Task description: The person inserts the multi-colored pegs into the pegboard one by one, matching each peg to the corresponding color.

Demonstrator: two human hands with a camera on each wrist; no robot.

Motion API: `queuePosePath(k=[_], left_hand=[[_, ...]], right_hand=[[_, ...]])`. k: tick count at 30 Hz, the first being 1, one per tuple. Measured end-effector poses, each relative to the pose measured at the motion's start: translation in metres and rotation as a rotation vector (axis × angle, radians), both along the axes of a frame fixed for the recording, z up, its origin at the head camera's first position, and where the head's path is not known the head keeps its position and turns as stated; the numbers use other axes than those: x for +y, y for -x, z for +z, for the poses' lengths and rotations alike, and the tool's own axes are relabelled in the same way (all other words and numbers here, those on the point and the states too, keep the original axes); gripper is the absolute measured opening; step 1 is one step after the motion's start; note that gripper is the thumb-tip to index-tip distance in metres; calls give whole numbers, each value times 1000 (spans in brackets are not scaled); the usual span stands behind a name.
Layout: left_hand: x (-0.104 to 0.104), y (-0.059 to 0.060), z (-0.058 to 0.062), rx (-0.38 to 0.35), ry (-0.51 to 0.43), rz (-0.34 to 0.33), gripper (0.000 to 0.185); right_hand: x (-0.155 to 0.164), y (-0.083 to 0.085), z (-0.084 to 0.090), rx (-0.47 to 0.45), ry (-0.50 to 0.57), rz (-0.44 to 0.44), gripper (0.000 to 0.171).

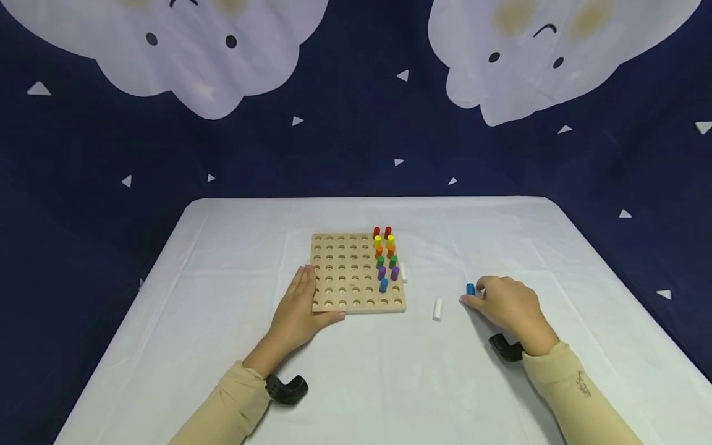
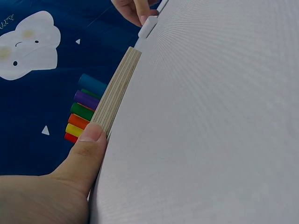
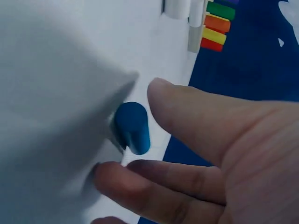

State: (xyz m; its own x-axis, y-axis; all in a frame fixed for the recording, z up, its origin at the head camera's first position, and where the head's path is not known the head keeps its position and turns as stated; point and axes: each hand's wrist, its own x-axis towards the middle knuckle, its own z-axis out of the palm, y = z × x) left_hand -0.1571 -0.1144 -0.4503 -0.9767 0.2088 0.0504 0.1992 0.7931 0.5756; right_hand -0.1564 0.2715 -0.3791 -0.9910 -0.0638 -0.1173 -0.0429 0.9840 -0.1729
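My left hand [image 1: 296, 314] rests against the near left corner of a wooden pegboard [image 1: 347, 262], fingers straight along its left side and thumb [image 2: 86, 151] on its front edge. Pairs of red, yellow, orange, green and purple pegs stand in the two right columns, with a single blue peg [image 1: 384, 285] in front of them. Right of the board, my right hand [image 1: 513, 307] reaches around a loose blue peg [image 3: 133, 126]. In the right wrist view, thumb and fingers lie on either side of this peg with gaps showing.
A loose white peg [image 1: 437, 309] lies between the board and my right hand. Another white piece [image 1: 404, 273] lies against the board's right side. The white-covered table [image 1: 233, 247] ends at a dark blue cloth [image 1: 345, 161] with clouds and triangles.
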Motion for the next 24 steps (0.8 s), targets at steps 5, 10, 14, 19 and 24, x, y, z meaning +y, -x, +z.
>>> queuePosePath(k=[5,10,14,19,24], left_hand=[[0,0,0,-22,0,1,124],[0,0,0,-23,-3,3,124],[0,0,0,-16,1,4,124],[0,0,0,-5,5,2,124],[1,0,1,-6,8,0,125]], right_hand=[[0,9,-7,1,-1,15,42],[-3,13,-8,-34,-3,34,39],[-7,16,-5,-12,6,68,33],[-17,20,0,29,93,102,31],[-31,25,3,20,206,114,27]])
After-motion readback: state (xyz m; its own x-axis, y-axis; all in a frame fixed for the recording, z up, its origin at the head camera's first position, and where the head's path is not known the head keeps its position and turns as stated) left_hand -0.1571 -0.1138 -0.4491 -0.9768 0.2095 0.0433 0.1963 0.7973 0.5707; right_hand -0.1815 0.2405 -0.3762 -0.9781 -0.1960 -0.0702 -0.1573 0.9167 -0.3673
